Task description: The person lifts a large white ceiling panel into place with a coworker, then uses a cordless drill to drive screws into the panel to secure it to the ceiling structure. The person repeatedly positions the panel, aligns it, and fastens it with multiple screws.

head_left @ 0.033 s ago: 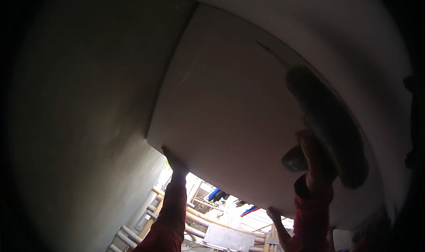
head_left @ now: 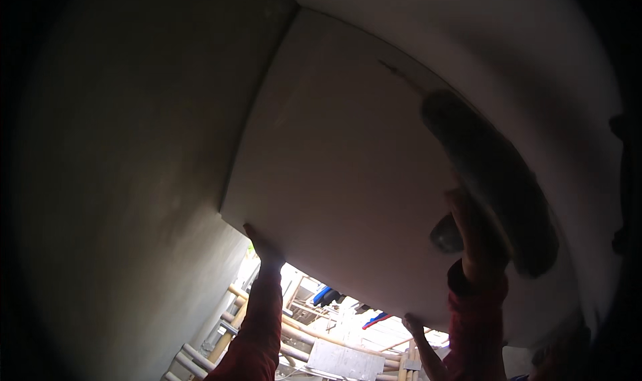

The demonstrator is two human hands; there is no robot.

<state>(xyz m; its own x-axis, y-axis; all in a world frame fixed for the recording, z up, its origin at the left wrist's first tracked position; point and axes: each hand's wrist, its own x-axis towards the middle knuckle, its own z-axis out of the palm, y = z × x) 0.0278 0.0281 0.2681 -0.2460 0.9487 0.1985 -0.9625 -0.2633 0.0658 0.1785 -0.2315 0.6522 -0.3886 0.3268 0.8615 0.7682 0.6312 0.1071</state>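
A large pale flat board (head_left: 334, 153) spans the space overhead, between a wall and a curved-looking light surface. My left hand (head_left: 265, 244), in a red sleeve, is at the board's lower-left edge with a thumb or finger against its underside; its other fingers are hidden. My right hand (head_left: 463, 210) is wrapped round the grip of a dark power drill (head_left: 491, 173), seen dim and blurred. A long thin bit (head_left: 400, 72) points up and left from the drill, near the board's far edge. Whether its tip touches the board I cannot tell.
A grey wall (head_left: 134, 180) rises at the left. Another person's hand (head_left: 413, 325) is at the board's near edge, beside my right forearm. Below, a bright opening shows scaffold poles (head_left: 294, 327), a light panel (head_left: 346, 359) and blue cloth (head_left: 322, 294).
The drill and its bit have shifted slightly left and up along the board, with my right hand. My left hand and the board look unchanged.
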